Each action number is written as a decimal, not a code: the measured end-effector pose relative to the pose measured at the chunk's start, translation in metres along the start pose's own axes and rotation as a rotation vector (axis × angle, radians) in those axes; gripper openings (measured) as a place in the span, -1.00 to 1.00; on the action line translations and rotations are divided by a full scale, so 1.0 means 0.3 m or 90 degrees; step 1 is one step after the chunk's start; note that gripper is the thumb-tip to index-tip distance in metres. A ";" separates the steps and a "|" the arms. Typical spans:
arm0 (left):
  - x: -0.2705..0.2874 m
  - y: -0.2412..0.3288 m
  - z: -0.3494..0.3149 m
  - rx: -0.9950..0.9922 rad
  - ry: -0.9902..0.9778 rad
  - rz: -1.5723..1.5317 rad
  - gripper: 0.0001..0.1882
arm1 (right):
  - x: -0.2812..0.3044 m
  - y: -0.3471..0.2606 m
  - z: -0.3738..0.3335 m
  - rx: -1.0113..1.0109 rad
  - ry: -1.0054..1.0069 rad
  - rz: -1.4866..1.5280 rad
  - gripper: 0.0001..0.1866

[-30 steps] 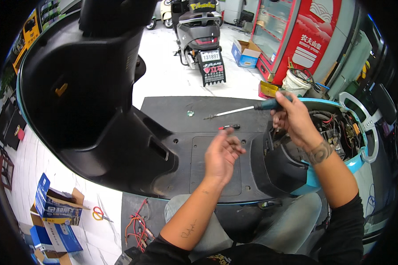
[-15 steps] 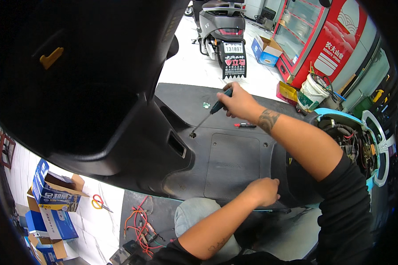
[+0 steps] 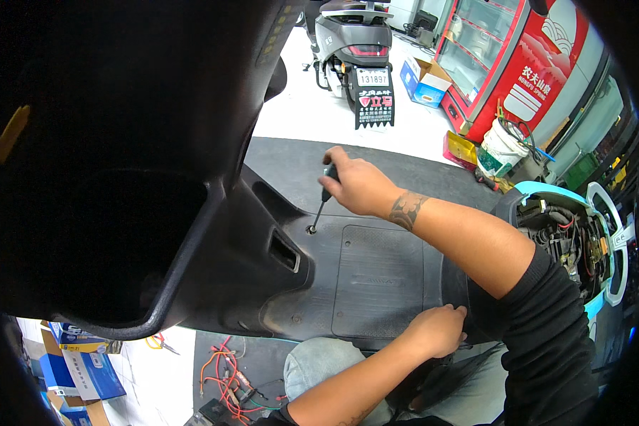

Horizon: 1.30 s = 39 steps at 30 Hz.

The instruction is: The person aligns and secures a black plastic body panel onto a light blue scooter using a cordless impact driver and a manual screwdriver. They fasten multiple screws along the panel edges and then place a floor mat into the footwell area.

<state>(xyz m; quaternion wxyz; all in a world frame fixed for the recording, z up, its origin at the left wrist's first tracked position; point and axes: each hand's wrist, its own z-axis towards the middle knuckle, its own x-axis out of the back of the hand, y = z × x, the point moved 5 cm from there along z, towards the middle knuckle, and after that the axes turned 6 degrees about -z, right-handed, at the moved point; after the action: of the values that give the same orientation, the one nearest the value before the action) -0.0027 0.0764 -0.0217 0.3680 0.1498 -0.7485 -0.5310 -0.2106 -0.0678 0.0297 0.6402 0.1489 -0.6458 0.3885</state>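
My right hand (image 3: pixel 355 184) is closed around a dark-handled screwdriver (image 3: pixel 321 210). The shaft leans only slightly, and its tip sits at a hole (image 3: pixel 311 229) in the black scooter floorboard (image 3: pixel 383 273), beside the front panel (image 3: pixel 252 234). Near the floorboard's close edge rests my left hand (image 3: pixel 437 331), fingers curled in. Whatever lies inside that fist, if anything, is hidden. A rectangular panel (image 3: pixel 378 312) with screw holes near its corners lies between the two hands.
Red wires (image 3: pixel 227 383) and scissors (image 3: pixel 162 343) lie on the floor at left, near blue cartons (image 3: pixel 96 373). On the right is the scooter's opened, wire-filled rear (image 3: pixel 561 238). Farther off stand another scooter (image 3: pixel 355 53), a white bucket (image 3: pixel 500 148) and a red display fridge (image 3: pixel 525 64).
My right hand has come lower and left, bringing the screwdriver more upright over the hole. The view has shifted, and the front panel covers more of the left side. My left hand stays closed.
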 end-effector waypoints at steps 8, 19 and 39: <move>0.001 0.000 -0.004 0.018 -0.005 0.011 -0.51 | -0.010 -0.144 0.056 0.172 -0.129 -0.073 -0.60; -0.004 -0.030 0.030 0.058 -0.048 0.066 -0.44 | -0.054 -0.142 0.048 0.112 -0.153 -0.082 -0.55; 0.031 -0.040 0.015 0.124 -0.061 0.140 -0.50 | -0.193 -0.198 0.162 0.074 -0.053 -0.296 -0.79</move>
<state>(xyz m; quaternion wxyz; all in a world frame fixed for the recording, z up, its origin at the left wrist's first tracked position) -0.0142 0.0690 -0.0296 0.3716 0.0760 -0.8250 -0.4189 -0.1964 -0.1579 -0.0005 0.6758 0.3456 -0.5966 0.2607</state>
